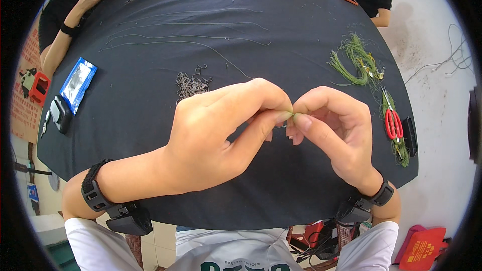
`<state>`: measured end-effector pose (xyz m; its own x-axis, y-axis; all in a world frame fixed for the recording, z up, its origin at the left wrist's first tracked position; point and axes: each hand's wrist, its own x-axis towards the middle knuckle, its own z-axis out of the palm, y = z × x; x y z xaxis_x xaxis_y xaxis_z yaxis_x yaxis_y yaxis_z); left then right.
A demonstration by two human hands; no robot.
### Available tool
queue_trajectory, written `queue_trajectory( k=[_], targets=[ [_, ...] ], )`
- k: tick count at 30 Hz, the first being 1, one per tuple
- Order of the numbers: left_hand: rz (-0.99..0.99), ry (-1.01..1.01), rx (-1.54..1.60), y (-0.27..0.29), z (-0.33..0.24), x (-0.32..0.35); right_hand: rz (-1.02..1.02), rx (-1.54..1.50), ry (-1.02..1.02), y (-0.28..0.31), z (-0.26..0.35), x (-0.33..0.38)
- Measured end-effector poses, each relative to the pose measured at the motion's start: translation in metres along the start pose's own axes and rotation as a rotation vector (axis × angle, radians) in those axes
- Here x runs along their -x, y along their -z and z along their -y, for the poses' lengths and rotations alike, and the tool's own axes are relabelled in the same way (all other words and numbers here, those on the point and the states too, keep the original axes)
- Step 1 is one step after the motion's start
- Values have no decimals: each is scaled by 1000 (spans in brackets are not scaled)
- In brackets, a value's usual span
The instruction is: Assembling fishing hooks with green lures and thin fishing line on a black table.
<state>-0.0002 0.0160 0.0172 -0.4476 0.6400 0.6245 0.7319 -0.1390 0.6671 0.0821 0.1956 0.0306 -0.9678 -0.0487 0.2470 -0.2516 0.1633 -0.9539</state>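
- L hand (pixel 221 135) & R hand (pixel 331 130) met over black table (pixel 150 135); thumb and forefinger tips of both pinched tight on thin green thread (pixel 290 114).
- I judged: keep pinch close to the tips, thread taut.
- Hook pile (pixel 191 84) lay just beyond L hand, red scissors (pixel 393 123) right.

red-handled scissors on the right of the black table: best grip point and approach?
Grip the red-handled scissors at the looped handles, coming from above on the person's side. They lie flat on the black round table, handles nearer the person, blades pointing away toward the green wire bundle, which seems to crowd the tips.
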Motion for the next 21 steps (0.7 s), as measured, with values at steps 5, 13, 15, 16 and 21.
queue_trajectory(
  k=[5, 13, 15, 16, 21],
  targets=[
    [10, 16, -9, -1, 1, 2, -2, 41, 11, 0, 0, 0],
    [-3, 34, 19, -2, -1, 1, -6, 21, 11, 0, -2, -1],
    [-4, 47, 30, -1, -3, 0, 1, 10, 21, 1, -2, -1],
    [-4, 47, 31, -1, -3, 0, 7, 6, 19, 1, -2, -1],
    [6, 25, 15, 0, -2, 0, 15, 3, 16, 1, -1, -1]
  ],
)
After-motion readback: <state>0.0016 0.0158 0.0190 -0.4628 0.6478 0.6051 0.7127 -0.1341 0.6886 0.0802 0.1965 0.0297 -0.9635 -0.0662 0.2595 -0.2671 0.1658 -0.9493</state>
